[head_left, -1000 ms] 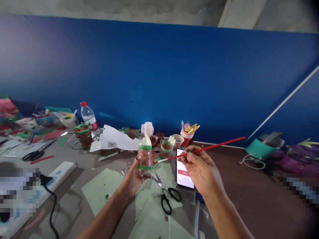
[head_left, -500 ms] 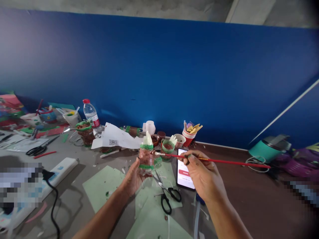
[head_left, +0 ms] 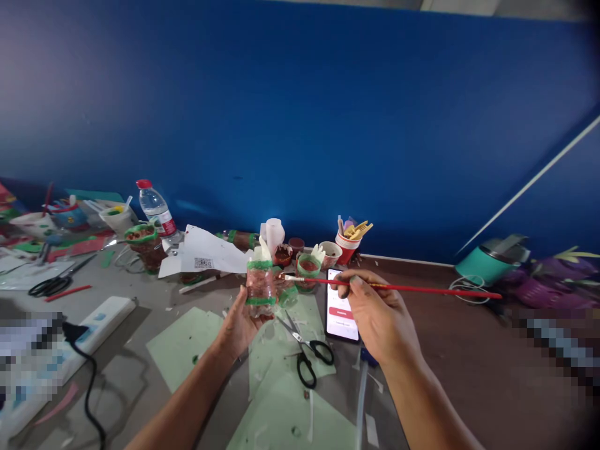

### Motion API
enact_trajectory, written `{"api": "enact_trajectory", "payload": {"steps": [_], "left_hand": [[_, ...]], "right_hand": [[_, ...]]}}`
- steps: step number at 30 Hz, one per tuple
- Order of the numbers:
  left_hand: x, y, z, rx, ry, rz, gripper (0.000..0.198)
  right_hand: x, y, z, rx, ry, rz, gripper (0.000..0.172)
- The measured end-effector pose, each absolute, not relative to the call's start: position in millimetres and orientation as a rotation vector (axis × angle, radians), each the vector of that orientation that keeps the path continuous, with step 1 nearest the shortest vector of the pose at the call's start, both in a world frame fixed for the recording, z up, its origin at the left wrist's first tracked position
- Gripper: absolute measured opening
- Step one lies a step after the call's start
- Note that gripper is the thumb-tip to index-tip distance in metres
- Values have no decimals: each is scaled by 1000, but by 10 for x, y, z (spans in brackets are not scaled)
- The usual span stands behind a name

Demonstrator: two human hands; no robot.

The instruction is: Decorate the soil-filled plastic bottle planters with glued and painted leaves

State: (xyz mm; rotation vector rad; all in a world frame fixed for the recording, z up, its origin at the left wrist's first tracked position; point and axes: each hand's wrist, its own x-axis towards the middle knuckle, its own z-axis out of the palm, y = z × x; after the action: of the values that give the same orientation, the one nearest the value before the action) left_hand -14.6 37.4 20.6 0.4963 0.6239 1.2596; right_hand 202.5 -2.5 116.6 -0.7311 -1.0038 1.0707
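The left hand (head_left: 239, 325) holds a see-through plastic jar (head_left: 261, 289), brown around the middle with a green band above and another below. Its grip is closed round the lower part of the jar, thumb on the near side, and the jar stands roughly upright above the bench (head_left: 435, 381). Pale pointed pieces show at the top of the jar

The right hand (head_left: 375, 312) pinches a long red paintbrush (head_left: 431, 289) between thumb and fingers, the handle lying almost level and running far out to the right. The bristles are at the right side of the jar; whether they touch it, I cannot tell

Below the jar, black-handled scissors (head_left: 307, 350) lie with blades parted on pale green sheets (head_left: 187, 334). A phone (head_left: 342, 315) with a lit screen lies just beside the right hand, partly hidden by it. Behind the brush tip stands a green-rimmed pot (head_left: 308, 265), and near it a red and white cup (head_left: 345, 251) full of small tools. A white paper (head_left: 204, 247) with a square code lies left of the jar, and a red-capped bottle (head_left: 157, 209) leans behind it, near the blue wall (head_left: 300, 112)
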Motion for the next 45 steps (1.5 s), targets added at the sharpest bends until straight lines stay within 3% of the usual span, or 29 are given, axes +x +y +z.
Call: {"api": "enact_trajectory", "payload": {"steps": [20, 28, 40, 45], "left_hand": [[-226, 416, 95, 499, 525, 1283, 35], [-209, 433, 138, 413, 585, 1289, 32], [-236, 418, 119, 456, 587, 1309, 38], [-244, 409, 137, 451, 577, 1306, 38]], "right_hand": [[2188, 227, 1129, -750, -950, 950, 10], [2188, 1032, 1277, -1269, -1376, 631, 21], [1640, 2075, 1178, -1636, -1774, 619, 18], [1504, 2267, 1077, -1784, -1848, 687, 30]]}}
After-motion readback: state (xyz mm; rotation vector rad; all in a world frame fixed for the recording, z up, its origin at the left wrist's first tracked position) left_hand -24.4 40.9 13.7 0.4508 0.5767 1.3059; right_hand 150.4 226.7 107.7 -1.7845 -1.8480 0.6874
